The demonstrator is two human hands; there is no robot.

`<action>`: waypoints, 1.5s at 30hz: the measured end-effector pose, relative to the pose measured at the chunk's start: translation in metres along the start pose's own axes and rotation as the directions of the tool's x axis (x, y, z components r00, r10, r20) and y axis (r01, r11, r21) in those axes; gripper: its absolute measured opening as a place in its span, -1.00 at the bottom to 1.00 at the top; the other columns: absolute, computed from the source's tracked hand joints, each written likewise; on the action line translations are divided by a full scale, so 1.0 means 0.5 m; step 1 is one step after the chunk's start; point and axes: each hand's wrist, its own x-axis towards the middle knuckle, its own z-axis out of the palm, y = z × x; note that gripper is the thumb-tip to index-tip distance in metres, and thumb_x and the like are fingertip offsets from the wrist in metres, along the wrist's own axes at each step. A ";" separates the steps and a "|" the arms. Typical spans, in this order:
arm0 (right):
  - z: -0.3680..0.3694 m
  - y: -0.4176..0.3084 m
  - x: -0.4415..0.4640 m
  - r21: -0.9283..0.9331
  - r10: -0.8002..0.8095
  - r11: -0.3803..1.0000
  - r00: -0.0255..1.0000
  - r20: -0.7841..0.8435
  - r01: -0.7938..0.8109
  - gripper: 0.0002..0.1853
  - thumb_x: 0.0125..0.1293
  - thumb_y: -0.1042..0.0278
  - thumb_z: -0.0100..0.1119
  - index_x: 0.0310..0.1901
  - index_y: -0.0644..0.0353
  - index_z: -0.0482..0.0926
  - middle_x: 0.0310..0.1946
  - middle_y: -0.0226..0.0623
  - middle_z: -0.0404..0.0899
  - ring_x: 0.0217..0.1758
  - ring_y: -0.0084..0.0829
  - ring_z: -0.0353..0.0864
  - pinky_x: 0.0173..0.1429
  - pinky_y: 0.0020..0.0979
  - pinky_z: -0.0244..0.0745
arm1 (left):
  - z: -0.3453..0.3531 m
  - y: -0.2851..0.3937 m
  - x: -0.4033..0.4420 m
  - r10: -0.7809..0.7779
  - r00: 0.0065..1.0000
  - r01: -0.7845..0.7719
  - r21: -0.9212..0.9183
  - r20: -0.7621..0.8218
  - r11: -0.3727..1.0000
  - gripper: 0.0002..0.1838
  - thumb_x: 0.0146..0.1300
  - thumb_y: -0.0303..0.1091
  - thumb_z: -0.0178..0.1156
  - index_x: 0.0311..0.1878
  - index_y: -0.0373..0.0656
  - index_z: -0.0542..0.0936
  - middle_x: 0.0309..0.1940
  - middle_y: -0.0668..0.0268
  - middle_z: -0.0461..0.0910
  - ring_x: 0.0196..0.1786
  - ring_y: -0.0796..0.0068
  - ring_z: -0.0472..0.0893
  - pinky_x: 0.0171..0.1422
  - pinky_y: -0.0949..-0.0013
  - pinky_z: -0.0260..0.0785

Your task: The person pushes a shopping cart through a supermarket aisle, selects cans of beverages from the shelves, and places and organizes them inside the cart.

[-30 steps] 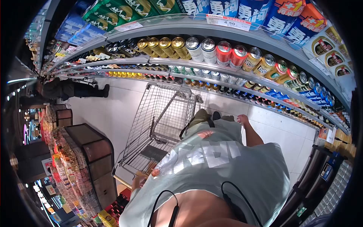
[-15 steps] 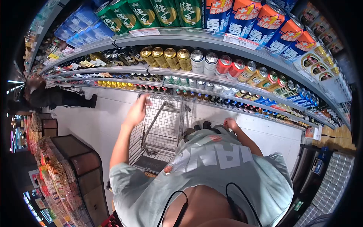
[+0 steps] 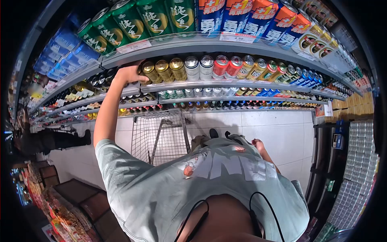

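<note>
My left hand [image 3: 130,74] reaches into the middle shelf, closed at the left end of a row of gold cans [image 3: 162,71]. Its thumb lies across the front of a can and its other fingers go behind, partly hidden. To the right of the gold cans stand silver cans [image 3: 192,68] and red cans [image 3: 220,67]. My right hand [image 3: 258,144] hangs low by my right side, away from the shelves. Its fingers are curled in, and whether anything is inside them does not show.
A wire shopping cart [image 3: 139,131] stands on the tiled floor [image 3: 274,135] ahead of me. Above hangs a shelf edge [image 3: 181,47] with large green cans [image 3: 155,18]. A person [image 3: 52,139] is at the far left. Brown display bins [image 3: 86,197] stand left; stacked cans [image 3: 356,157] stand right.
My left hand has moved from above the cart up to the gold cans and closed there. The view has shifted closer to the shelves. My right hand stays low at my side.
</note>
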 end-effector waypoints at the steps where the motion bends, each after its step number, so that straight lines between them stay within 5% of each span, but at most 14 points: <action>1: -0.009 0.034 -0.011 0.024 0.006 1.000 1.000 -0.016 -0.006 -0.68 0.49 0.18 -0.01 -0.04 0.26 0.61 -0.23 -0.18 0.69 -0.17 -0.26 0.66 0.03 -0.24 0.60 | 0.008 -0.014 0.010 0.008 1.000 -0.008 0.010 -0.013 1.000 0.12 -0.14 0.25 0.53 0.48 -0.08 0.33 0.45 -0.03 0.32 0.48 -0.04 0.31 0.54 0.08 0.18; 3: -0.040 0.121 -0.052 -0.566 -0.342 0.766 0.939 0.046 0.306 -0.66 0.44 0.20 0.00 -0.09 0.29 0.68 -0.17 -0.16 0.73 -0.06 -0.30 0.69 0.10 -0.33 0.55 | 0.029 -0.039 0.032 0.011 0.995 0.008 -0.184 0.103 0.983 0.09 -0.19 0.25 0.56 0.40 -0.12 0.41 0.35 0.00 0.45 0.42 -0.01 0.39 0.52 0.08 0.21; 4: -0.061 0.184 -0.043 -0.382 -0.199 0.903 0.980 0.034 0.196 -0.64 0.42 0.18 0.04 -0.03 0.28 0.70 -0.06 -0.14 0.73 0.04 -0.24 0.66 0.19 -0.27 0.51 | 0.030 -0.033 0.037 0.020 0.988 0.024 -0.287 0.150 0.958 0.09 -0.19 0.26 0.56 0.39 -0.14 0.42 0.32 0.00 0.47 0.40 -0.01 0.41 0.51 0.09 0.23; 7: -0.083 0.229 -0.080 -0.427 -0.134 0.893 0.989 0.058 0.146 -0.64 0.41 0.18 0.04 -0.04 0.27 0.70 -0.06 -0.15 0.73 0.05 -0.25 0.66 0.20 -0.27 0.51 | 0.054 -0.029 0.044 0.026 0.985 0.044 -0.389 0.173 0.920 0.05 -0.17 0.27 0.55 0.35 -0.17 0.45 0.28 0.00 0.51 0.36 -0.01 0.45 0.49 0.09 0.26; 12: -0.102 0.215 -0.060 -0.358 -0.117 0.918 0.979 0.166 0.171 -0.64 0.41 0.17 0.04 -0.04 0.26 0.70 -0.06 -0.15 0.73 0.06 -0.26 0.65 0.21 -0.26 0.50 | 0.081 -0.033 0.039 0.016 1.000 -0.016 -0.213 -0.004 0.977 0.03 -0.08 0.33 0.47 0.34 -0.21 0.44 0.30 -0.05 0.47 0.36 -0.08 0.42 0.48 0.07 0.25; 16: -0.107 0.170 -0.026 -0.027 -0.105 0.992 0.936 0.337 0.121 -0.64 0.41 0.17 0.03 -0.05 0.25 0.70 -0.06 -0.15 0.72 0.07 -0.27 0.64 0.22 -0.26 0.49 | 0.075 -0.029 0.031 0.026 0.998 -0.033 -0.146 -0.054 0.989 0.01 0.00 0.32 0.43 0.37 -0.23 0.40 0.31 -0.08 0.45 0.37 -0.09 0.41 0.47 0.07 0.24; 19: -0.025 0.004 -0.115 -0.197 -0.042 0.980 0.996 -0.082 0.025 -0.63 0.44 0.21 -0.04 -0.03 0.30 0.68 -0.06 -0.17 0.72 0.06 -0.31 0.63 0.21 -0.29 0.49 | 0.088 -0.027 0.035 0.027 0.998 -0.032 -0.090 -0.060 0.995 0.00 0.04 0.30 0.42 0.39 -0.24 0.38 0.31 -0.08 0.46 0.37 -0.07 0.43 0.46 0.10 0.27; 24: -0.024 0.038 -0.098 0.086 -0.104 0.990 0.991 -0.081 0.111 -0.61 0.44 0.27 -0.12 0.00 0.32 0.67 -0.06 -0.12 0.72 0.07 -0.28 0.63 0.24 -0.28 0.47 | 0.108 -0.038 0.044 0.024 0.996 -0.036 -0.142 -0.083 0.989 0.04 -0.05 0.39 0.41 0.37 -0.17 0.43 0.25 -0.04 0.52 0.34 -0.09 0.45 0.45 0.05 0.25; 25: -0.030 0.052 -0.103 0.090 -0.103 0.990 0.992 -0.078 0.110 -0.61 0.44 0.27 -0.12 0.00 0.32 0.67 -0.06 -0.12 0.72 0.07 -0.28 0.63 0.24 -0.28 0.47 | 0.106 -0.036 0.042 0.022 0.996 -0.034 -0.131 -0.090 0.991 0.04 -0.07 0.40 0.41 0.36 -0.17 0.44 0.25 -0.04 0.53 0.33 -0.09 0.46 0.45 0.04 0.26; 27: -0.032 0.079 -0.110 -0.405 -0.237 0.891 0.971 -0.033 0.203 -0.60 0.41 0.26 -0.09 -0.02 0.32 0.71 -0.04 -0.12 0.74 0.07 -0.28 0.66 0.22 -0.31 0.49 | 0.100 -0.033 0.043 0.032 0.997 -0.041 -0.128 -0.073 0.991 0.05 -0.08 0.41 0.41 0.35 -0.17 0.44 0.24 -0.03 0.53 0.32 -0.09 0.46 0.43 0.03 0.27; 29: -0.006 0.018 -0.209 -0.350 -0.193 0.923 0.979 -0.067 0.158 -0.60 0.37 0.24 -0.05 -0.04 0.29 0.73 -0.02 -0.11 0.75 0.04 -0.27 0.70 0.19 -0.32 0.51 | 0.093 -0.028 0.044 0.049 0.997 -0.055 -0.124 -0.057 0.991 0.06 -0.10 0.43 0.42 0.34 -0.16 0.45 0.23 -0.02 0.54 0.31 -0.09 0.47 0.42 0.02 0.28; 31: 0.007 -0.009 -0.250 -0.627 -0.195 0.775 0.972 -0.130 0.072 -0.61 0.36 0.23 -0.04 -0.04 0.25 0.73 -0.08 -0.11 0.76 -0.02 -0.24 0.72 0.15 -0.29 0.54 | 0.086 -0.022 0.044 0.063 0.994 -0.065 -0.016 -0.086 0.998 0.07 -0.12 0.45 0.42 0.33 -0.16 0.46 0.20 -0.01 0.56 0.29 -0.09 0.48 0.41 0.01 0.28; 40: -0.046 0.138 -0.172 -0.431 -0.172 0.897 0.975 -0.143 0.095 -0.64 0.36 0.20 0.06 -0.02 0.23 0.73 -0.11 -0.18 0.76 -0.05 -0.30 0.69 0.10 -0.29 0.53 | 0.088 -0.012 0.043 -0.027 0.998 0.027 0.001 -0.061 1.000 -0.07 -0.09 0.43 0.39 0.23 -0.06 0.53 0.01 0.07 0.67 0.13 -0.03 0.60 0.28 0.04 0.39; 45: -0.067 0.173 -0.136 -0.361 -0.167 0.925 0.981 -0.097 0.121 -0.64 0.39 0.20 0.07 0.00 0.24 0.72 -0.12 -0.21 0.75 -0.06 -0.34 0.67 0.09 -0.30 0.52 | 0.093 0.013 0.022 -0.135 0.989 0.136 0.008 -0.058 0.991 -0.07 -0.16 0.51 0.38 0.19 0.06 0.54 -0.17 0.06 0.72 -0.08 0.00 0.71 -0.08 0.04 0.56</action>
